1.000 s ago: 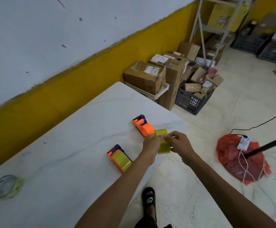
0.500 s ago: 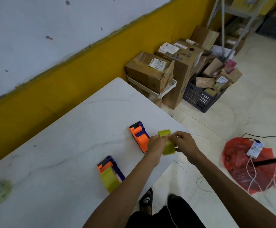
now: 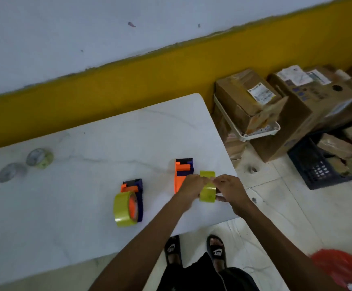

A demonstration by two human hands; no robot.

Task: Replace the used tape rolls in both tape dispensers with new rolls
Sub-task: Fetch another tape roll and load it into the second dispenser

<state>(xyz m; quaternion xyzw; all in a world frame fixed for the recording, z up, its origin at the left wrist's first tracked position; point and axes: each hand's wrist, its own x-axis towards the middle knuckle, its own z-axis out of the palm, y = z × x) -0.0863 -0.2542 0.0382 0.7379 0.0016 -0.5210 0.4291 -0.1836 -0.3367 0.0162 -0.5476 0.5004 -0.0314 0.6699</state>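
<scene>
A yellow tape roll (image 3: 207,191) is held upright near the right end of the white table (image 3: 70,202). My left hand (image 3: 191,185) grips its left side and my right hand (image 3: 229,189) its right side, fingertips meeting at the top of the roll. An orange and purple dispenser (image 3: 182,171) lies just behind my left hand, partly hidden by it. A second orange and purple dispenser (image 3: 134,194) lies further left with a full yellow roll (image 3: 123,208) mounted on it. Two nearly spent rolls (image 3: 39,157) (image 3: 11,172) lie at the table's far left.
The table's right edge runs close to my hands. Cardboard boxes (image 3: 253,99) and a white tray (image 3: 255,133) stand on the floor to the right, with a dark crate (image 3: 309,164) of parcels beyond. A red bag (image 3: 339,269) lies at lower right. My sandalled feet are below the table edge.
The view has swung left and down, so the two spent rolls now show. Both hands stay on the yellow roll beside the right dispenser; fingertips now meet at its top.
</scene>
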